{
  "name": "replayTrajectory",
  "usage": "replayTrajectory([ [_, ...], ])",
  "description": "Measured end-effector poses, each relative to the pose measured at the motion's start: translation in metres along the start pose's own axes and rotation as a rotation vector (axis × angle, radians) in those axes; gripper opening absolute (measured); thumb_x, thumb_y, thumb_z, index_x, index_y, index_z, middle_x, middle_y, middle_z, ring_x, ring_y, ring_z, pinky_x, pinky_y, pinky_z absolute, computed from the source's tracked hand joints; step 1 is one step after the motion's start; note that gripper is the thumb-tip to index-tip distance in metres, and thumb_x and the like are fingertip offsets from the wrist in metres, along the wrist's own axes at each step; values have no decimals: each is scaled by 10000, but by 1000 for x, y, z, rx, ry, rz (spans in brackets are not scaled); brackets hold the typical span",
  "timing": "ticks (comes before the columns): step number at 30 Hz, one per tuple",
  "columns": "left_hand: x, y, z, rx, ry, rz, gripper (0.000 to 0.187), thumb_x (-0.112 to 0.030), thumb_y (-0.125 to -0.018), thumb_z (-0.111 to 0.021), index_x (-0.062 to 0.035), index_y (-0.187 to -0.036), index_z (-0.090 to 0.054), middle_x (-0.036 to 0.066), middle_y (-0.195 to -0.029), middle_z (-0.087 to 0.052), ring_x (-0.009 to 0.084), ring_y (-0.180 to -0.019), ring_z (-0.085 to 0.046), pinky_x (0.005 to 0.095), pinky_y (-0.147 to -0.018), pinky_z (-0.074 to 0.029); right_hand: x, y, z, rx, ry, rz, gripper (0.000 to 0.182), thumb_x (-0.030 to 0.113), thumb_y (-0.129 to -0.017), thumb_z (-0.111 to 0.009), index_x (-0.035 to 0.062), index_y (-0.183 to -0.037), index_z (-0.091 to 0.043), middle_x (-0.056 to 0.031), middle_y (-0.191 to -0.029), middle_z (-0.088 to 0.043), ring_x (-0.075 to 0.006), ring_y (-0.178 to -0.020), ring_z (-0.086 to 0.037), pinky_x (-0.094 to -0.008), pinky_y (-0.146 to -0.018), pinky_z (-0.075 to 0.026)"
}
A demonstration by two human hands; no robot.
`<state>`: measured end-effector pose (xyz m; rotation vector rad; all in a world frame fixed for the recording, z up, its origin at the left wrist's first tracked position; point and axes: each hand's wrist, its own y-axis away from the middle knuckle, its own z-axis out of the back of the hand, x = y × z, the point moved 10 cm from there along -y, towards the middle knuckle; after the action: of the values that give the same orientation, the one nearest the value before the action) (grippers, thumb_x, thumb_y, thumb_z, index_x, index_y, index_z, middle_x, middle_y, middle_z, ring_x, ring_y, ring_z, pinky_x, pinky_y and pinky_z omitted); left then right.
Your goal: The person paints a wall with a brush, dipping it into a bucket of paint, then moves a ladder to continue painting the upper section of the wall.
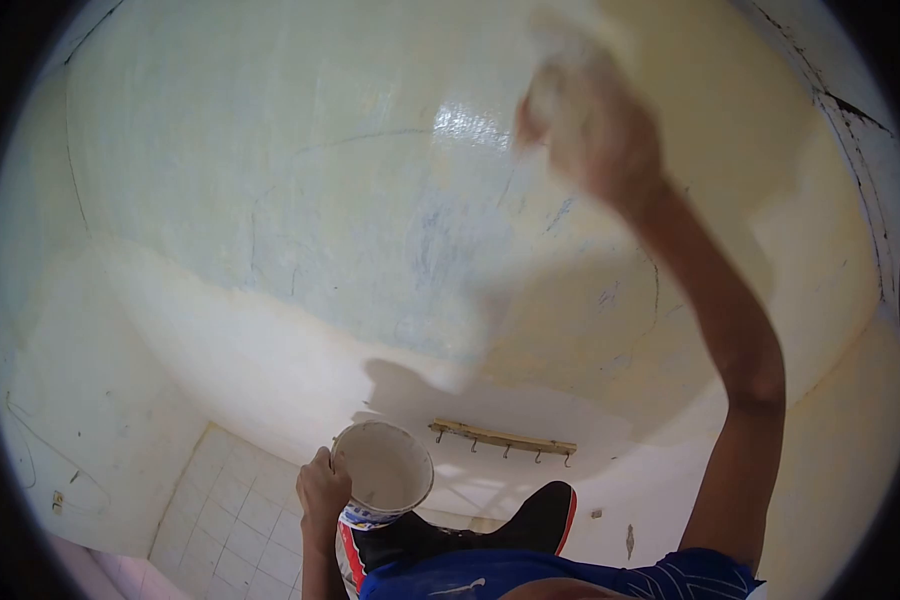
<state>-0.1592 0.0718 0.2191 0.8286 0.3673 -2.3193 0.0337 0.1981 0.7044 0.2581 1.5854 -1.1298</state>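
My left hand [324,487] is closed on the rim of a paint bucket [383,463]. The bucket has blue marks on its outside and pale paint inside, and is held low in front of my body. High up at the wall [350,200], my right hand [605,135] is raised with the arm stretched out. Its fingers are wrapped round what looks like a paintbrush [562,45], smeared by motion. Left of this hand, a wet sheen shows on the pale green-yellow wall, which also has blue scribbles and dark lines.
A wooden hook rail [503,437] with several metal hooks is fixed on the white lower wall, just right of the bucket. White tiles [240,500] cover the floor at the lower left. A wall outlet [58,500] is at the far left. Dark cracks run along the upper right edge.
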Motion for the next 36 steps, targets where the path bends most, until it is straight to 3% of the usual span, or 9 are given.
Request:
replayTrajectory([
  [6,4,-1,-2,14,10,-4,378,-317,-990,-550,3,-801,-623,320,-743,-650,523,-738,-657,590,-689,-514,174,60,-4,85,-335,-17,205,199,-903,-720,19,-840,-644,-107,-855,-629,-221,-750,-647,-301,-692,-586],
  [8,6,0,-1,8,7,-7,375,-316,-990,-550,2,-805,-623,319,-741,-650,523,-734,-656,589,-685,-515,161,72,-24,139,-747,-386,196,190,-915,-718,22,-862,-633,-106,-820,-636,-219,-736,-653,-309,-662,-574],
  [11,6,2,0,16,1,-2,372,-316,-992,-548,0,-811,-623,318,-740,-649,521,-739,-657,590,-684,-511,111,54,-42,52,-773,-489,150,145,-915,-709,26,-901,-619,-95,-817,-639,-230,-728,-662,-341,-644,-569],
  [19,2,2,0,-6,7,-29,365,-307,-994,-544,-5,-802,-616,311,-741,-649,518,-734,-654,581,-684,-510,0,-58,-2,-210,-211,-249,54,2,-925,-631,32,-923,-586,-113,-783,-593,-267,-642,-573,-370,-601,-507],
  [22,-2,2,3,6,5,-18,360,-305,-993,-545,-7,-804,-617,310,-742,-649,517,-735,-654,581,-682,-510,59,-42,-10,-331,43,-37,151,235,-1006,-620,138,-893,-596,-36,-859,-545,-137,-723,-629,-188,-527,-508],
  [25,3,0,-1,16,11,-9,354,-301,-991,-548,-8,-806,-619,309,-741,-648,514,-733,-654,582,-682,-509,161,24,-35,-200,-10,42,501,518,-1006,-564,81,-760,-548,-98,-832,-613,-248,-823,-627,-295,-641,-570],
  [29,2,1,0,7,11,-26,357,-300,-993,-549,-5,-805,-618,309,-735,-646,514,-726,-653,583,-680,-510,212,58,-26,-14,-348,-36,190,166,-880,-724,4,-813,-650,-132,-874,-633,-231,-796,-669,-278,-647,-603],
  [32,0,3,1,20,6,-30,365,-304,-994,-549,0,-802,-615,310,-733,-645,515,-723,-652,581,-677,-509,147,67,-43,145,-808,-631,150,-33,-808,-647,75,-911,-658,-92,-928,-648,-244,-853,-682,-329,-693,-596],
  [36,1,2,0,4,-14,-43,376,-310,-996,-549,4,-799,-614,308,-735,-646,517,-728,-652,581,-677,-507,0,33,-3,-193,-482,-624,33,16,-920,-635,42,-923,-614,-112,-872,-740,-251,-775,-750,-357,-649,-575],
])
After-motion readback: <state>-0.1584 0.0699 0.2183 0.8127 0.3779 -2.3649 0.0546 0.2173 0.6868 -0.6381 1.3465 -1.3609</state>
